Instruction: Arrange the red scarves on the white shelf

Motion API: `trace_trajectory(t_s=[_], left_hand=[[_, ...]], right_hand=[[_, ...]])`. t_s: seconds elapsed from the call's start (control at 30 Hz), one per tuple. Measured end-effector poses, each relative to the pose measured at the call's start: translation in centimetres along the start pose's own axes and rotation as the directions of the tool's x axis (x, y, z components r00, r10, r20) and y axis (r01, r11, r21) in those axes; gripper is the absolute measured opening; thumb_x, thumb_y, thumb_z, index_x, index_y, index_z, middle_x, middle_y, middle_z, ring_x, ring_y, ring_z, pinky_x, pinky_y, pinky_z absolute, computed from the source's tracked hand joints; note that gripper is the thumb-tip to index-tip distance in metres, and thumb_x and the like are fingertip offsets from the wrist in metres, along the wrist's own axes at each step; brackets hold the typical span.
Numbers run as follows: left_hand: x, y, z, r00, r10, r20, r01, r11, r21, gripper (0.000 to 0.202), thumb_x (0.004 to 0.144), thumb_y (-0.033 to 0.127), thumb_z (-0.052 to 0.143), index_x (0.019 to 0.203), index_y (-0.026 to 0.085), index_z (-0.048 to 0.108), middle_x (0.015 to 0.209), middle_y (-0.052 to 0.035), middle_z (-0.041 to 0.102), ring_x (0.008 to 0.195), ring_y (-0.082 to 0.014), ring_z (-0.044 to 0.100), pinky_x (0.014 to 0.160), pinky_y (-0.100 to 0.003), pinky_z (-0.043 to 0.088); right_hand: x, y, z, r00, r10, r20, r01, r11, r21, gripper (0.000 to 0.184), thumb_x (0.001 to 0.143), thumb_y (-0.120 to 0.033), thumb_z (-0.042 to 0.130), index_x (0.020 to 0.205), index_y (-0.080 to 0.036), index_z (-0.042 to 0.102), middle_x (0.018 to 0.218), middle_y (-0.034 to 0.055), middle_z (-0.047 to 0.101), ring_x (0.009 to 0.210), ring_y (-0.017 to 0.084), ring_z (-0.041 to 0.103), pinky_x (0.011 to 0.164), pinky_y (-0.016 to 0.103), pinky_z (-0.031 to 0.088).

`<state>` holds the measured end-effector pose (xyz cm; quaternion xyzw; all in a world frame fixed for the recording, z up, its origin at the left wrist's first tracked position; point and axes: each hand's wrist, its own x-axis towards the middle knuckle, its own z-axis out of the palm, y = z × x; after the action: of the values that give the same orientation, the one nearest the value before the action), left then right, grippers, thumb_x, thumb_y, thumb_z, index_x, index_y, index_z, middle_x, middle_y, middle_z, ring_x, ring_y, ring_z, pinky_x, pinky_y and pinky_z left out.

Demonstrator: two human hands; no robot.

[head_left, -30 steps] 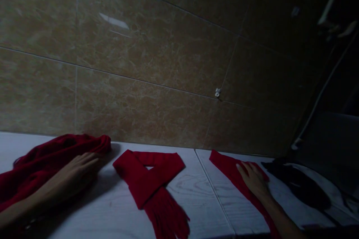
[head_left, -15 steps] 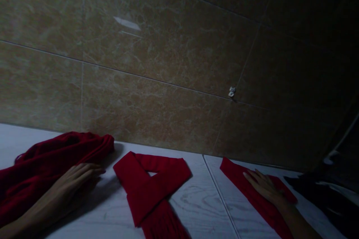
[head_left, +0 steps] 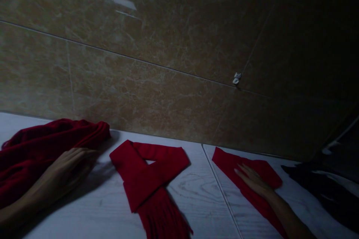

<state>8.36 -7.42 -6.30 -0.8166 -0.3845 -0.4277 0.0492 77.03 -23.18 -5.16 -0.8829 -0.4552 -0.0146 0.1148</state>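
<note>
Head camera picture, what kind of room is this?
Probably a dim room in a home. A glossy tiled wall rises behind a pale wood-grain surface, where red scarves lie under the person's hands.

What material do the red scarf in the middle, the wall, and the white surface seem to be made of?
The middle red scarf looks like soft knitted wool or acrylic, matte, with a fringe at its end. The wall appears to be glossy brown marble-look tile, since it shows veins, grout lines and a light reflection. The white surface seems to be whitewashed wood or a wood-print laminate; faint grain shows, but the dim light leaves this open.
</note>
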Motion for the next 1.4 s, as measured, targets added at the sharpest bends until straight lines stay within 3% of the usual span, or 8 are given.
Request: trace_trajectory(t_s=[0.2, 0.5, 0.73, 0.87, 0.97, 1.07, 1.2, 1.4], left_hand=[[0.1, 0.9, -0.4, 0.999, 0.023, 0.022, -0.023, 0.999, -0.025, 0.025, 0.097, 0.035, 0.053, 0.108, 0.021, 0.071, 0.106, -0.0079, 0.076, 0.095, -0.0220, 0.069, 0.091, -0.031, 0.050], [0.8, 1.6, -0.4, 0.979, -0.113, 0.167, 0.134, 0.984, -0.116, 0.033, 0.099, 0.043, 0.048, 0.108, 0.023, 0.072, 0.110, -0.0075, 0.077, 0.101, -0.0238, 0.070, 0.097, -0.035, 0.054], [6.0, 2.9, 1.5, 0.873, -0.277, 0.402, 0.326, 0.944, -0.056, 0.063, 0.093, 0.053, 0.043, 0.138, 0.013, 0.062, 0.140, -0.0184, 0.066, 0.127, -0.0310, 0.065, 0.109, -0.043, 0.052], [8.5, 2.3, 4.5, 0.774, -0.391, 0.498, 0.443, 0.897, 0.015, 0.070, 0.092, 0.053, 0.046, 0.143, 0.005, 0.058, 0.140, -0.0249, 0.065, 0.130, -0.0351, 0.064, 0.108, -0.043, 0.050], [9.0, 1.0, 6.5, 0.664, -0.480, 0.573, 0.565, 0.824, 0.036, 0.070, 0.087, 0.051, 0.059, 0.140, 0.005, 0.059, 0.130, -0.0239, 0.071, 0.120, -0.0347, 0.069, 0.098, -0.038, 0.053], [8.8, -0.2, 7.4, 0.635, -0.512, 0.578, 0.636, 0.772, -0.015, 0.060, 0.075, 0.049, 0.069, 0.120, 0.009, 0.068, 0.116, -0.0197, 0.075, 0.108, -0.0345, 0.071, 0.086, -0.035, 0.052], [8.6, -0.9, 7.9, 0.647, -0.449, 0.617, 0.676, 0.711, -0.192, 0.038, 0.064, 0.050, 0.070, 0.080, 0.015, 0.066, 0.084, -0.0100, 0.073, 0.089, -0.0302, 0.070, 0.069, -0.030, 0.048], [8.6, -0.3, 7.7, 0.678, -0.422, 0.602, 0.713, 0.577, -0.398, 0.051, 0.053, 0.052, 0.070, 0.089, 0.019, 0.057, 0.084, -0.0050, 0.069, 0.083, -0.0242, 0.067, 0.068, -0.030, 0.050]], right_hand=[[-3.4, -6.9, -1.5, 0.950, -0.045, 0.309, 0.049, 0.999, -0.004, 0.080, 0.098, -0.072, 0.031, 0.168, -0.032, 0.033, 0.178, 0.0040, 0.014, 0.165, 0.034, 0.008, 0.124, 0.076, 0.012], [-5.9, -12.7, -2.0, 0.938, -0.084, 0.336, 0.091, 0.996, -0.005, 0.073, 0.102, -0.065, 0.032, 0.168, -0.033, 0.032, 0.178, 0.0029, 0.013, 0.165, 0.033, 0.007, 0.123, 0.079, 0.010], [-5.4, -19.8, -5.4, 0.961, -0.266, -0.080, 0.278, 0.922, 0.271, 0.051, 0.101, -0.033, 0.042, 0.136, -0.008, 0.068, 0.149, 0.0237, 0.059, 0.145, 0.035, 0.050, 0.125, 0.055, 0.032], [-5.4, -26.5, -4.2, 0.924, -0.382, 0.034, 0.346, 0.867, 0.358, 0.035, 0.096, -0.030, 0.058, 0.125, -0.018, 0.073, 0.132, 0.0141, 0.072, 0.122, 0.025, 0.068, 0.110, 0.036, 0.050], [-5.2, -29.8, -1.8, 0.928, -0.307, 0.208, 0.215, 0.902, 0.375, 0.046, 0.091, -0.029, 0.068, 0.134, -0.014, 0.066, 0.097, 0.0124, 0.079, 0.073, 0.021, 0.074, 0.073, 0.033, 0.060], [-4.5, -30.8, 0.1, 0.919, -0.192, 0.344, 0.060, 0.932, 0.358, 0.045, 0.087, -0.027, 0.071, 0.128, -0.008, 0.066, 0.059, 0.0041, 0.067, 0.047, 0.019, 0.062, 0.051, 0.029, 0.050], [-3.5, -30.1, 1.1, 0.929, -0.164, 0.331, 0.008, 0.904, 0.426, 0.021, 0.079, -0.023, 0.076, 0.098, -0.016, 0.071, 0.063, 0.0026, 0.067, 0.061, 0.018, 0.067, 0.056, 0.025, 0.047], [-3.7, -29.1, 1.5, 0.909, -0.313, 0.275, 0.081, 0.780, 0.621, 0.021, 0.074, -0.035, 0.078, 0.076, -0.016, 0.070, 0.076, 0.0066, 0.074, 0.074, 0.022, 0.071, 0.066, 0.030, 0.053]])
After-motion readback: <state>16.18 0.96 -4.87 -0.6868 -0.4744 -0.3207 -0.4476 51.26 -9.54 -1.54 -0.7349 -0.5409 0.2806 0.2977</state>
